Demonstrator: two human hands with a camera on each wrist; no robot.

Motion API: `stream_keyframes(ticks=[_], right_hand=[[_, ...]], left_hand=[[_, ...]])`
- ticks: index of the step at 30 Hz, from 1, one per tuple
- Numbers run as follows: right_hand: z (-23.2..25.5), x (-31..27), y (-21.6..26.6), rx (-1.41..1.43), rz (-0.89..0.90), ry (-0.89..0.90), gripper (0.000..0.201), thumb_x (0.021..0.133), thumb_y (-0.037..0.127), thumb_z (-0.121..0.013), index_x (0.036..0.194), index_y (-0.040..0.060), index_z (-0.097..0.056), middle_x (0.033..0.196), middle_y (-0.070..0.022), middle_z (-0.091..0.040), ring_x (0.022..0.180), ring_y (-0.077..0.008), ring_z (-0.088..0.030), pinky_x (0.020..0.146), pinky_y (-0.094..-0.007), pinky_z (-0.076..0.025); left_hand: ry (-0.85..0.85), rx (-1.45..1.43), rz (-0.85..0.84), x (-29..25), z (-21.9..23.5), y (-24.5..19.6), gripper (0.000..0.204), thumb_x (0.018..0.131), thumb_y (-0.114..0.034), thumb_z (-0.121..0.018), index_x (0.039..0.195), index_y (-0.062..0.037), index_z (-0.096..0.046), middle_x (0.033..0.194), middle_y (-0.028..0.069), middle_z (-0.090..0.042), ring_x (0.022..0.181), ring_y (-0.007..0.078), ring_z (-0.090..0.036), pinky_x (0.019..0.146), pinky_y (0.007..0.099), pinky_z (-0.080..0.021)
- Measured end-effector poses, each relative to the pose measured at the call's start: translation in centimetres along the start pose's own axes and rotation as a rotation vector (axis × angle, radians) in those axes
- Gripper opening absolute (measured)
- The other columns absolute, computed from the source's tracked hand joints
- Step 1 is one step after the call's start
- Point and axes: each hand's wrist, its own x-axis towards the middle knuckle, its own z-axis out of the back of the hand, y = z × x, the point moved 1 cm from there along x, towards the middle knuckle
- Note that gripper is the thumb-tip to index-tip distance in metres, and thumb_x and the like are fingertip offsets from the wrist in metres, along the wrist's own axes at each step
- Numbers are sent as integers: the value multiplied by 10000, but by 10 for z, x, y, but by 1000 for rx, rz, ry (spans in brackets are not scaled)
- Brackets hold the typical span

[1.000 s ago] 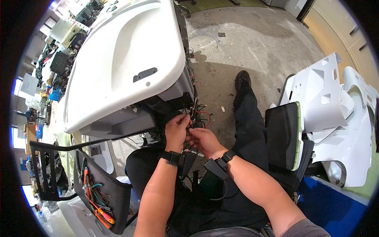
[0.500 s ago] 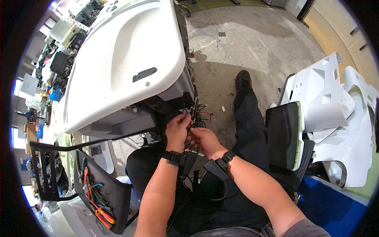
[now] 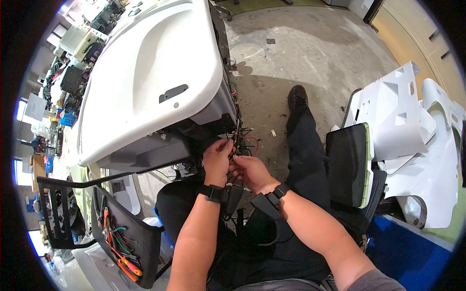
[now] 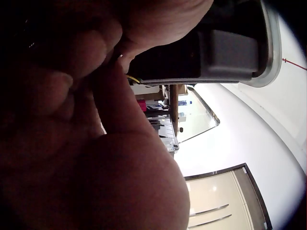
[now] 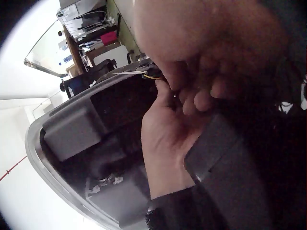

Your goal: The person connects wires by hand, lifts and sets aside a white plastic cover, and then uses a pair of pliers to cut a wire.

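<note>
Below the edge of a large white shell [image 3: 160, 63], both hands meet at a bundle of thin wires [image 3: 246, 140]. My left hand [image 3: 216, 162] pinches a thin wire between thumb and fingertips, close under the grey-black underside. Right beside it, my right hand [image 3: 253, 173] has its fingers curled and thumb pressed in, pinching at the same wires. A yellow wire [image 5: 152, 76] shows by the fingertips in the right wrist view. The wire ends between the fingers are hidden by the hands.
A black chair seat [image 3: 138, 233] at left carries pliers and screwdrivers [image 3: 128, 264]. White molded panels [image 3: 388, 116] and a black-faced pad [image 3: 347, 165] stand at right, near a blue box [image 3: 407, 252]. A red wire [image 3: 252, 140] loops out over the concrete floor [image 3: 272, 68].
The head view has shifted slightly, so the white shell sits a little further left. Both hands stay at the wires with almost the same grip.
</note>
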Motion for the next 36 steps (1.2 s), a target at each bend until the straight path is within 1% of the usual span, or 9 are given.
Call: stream_keyframes(ticks=[14,16,17,19,20,22,25,31,36], right_hand=[[0,3,-4,-277,217,-143,230,865,213,-570,817,-3,-633,730,-19,-624,603,-92,-526,555,-218,-411],[3,5,-6,-456,350,-227,229,847,195,-580,835,-27,-633,727,-76,-640,610,-141,-567,564,-259,-435],[4,6,-7,-456,349,-226,229,847,195,-580,835,-27,-633,727,-76,-640,610,-141,-567,564,-259,-435],[3,4,-4,-861,567,-334,223,833,200,-608,849,-20,-638,700,-74,-637,595,-146,-580,548,-272,-437],[2,3,-3,-861,567,-334,223,833,200,-608,849,-20,-638,700,-74,-637,595,-146,-580,548,-272,-437],[-2,-2,1,-1137,727,-435,189,800,195,-626,838,11,-651,708,-126,-637,621,-235,-618,564,-311,-455],[-7,-7,5,-1281,799,-480,169,780,189,-632,840,33,-658,754,-150,-629,684,-308,-618,586,-345,-468],[-3,-6,4,-1217,755,-437,186,790,219,-602,854,54,-659,824,-159,-628,753,-340,-602,655,-408,-480],[-6,-8,9,-1173,681,-386,224,788,240,-617,883,41,-652,819,-165,-629,756,-331,-610,653,-392,-481]], left_hand=[[1,33,-51,0,-1,1,251,829,-190,-618,958,25,-629,758,32,-617,653,100,-538,579,234,-428],[21,52,-52,-3,-2,-4,265,832,-196,-609,966,32,-625,767,34,-618,677,109,-541,631,244,-430],[20,52,-51,-3,-2,-4,265,832,-196,-609,966,32,-625,767,34,-618,677,109,-541,631,244,-430],[18,99,-68,-3,-1,-4,280,833,-203,-605,973,39,-621,782,38,-621,707,116,-547,663,249,-429],[18,99,-68,-3,0,-3,280,833,-203,-605,973,39,-621,782,38,-621,707,116,-547,663,249,-429],[13,100,-66,0,2,1,293,830,-205,-610,987,42,-617,819,47,-627,722,117,-553,667,245,-431],[13,123,-81,1,3,4,312,825,-205,-618,1008,47,-607,859,60,-628,736,118,-556,683,244,-433],[26,168,-121,-7,3,-4,367,795,-205,-656,1040,58,-585,902,76,-631,784,127,-572,714,243,-441],[16,198,-130,-4,7,-2,321,779,-153,-671,1008,61,-604,893,88,-642,779,122,-584,697,243,-452]])
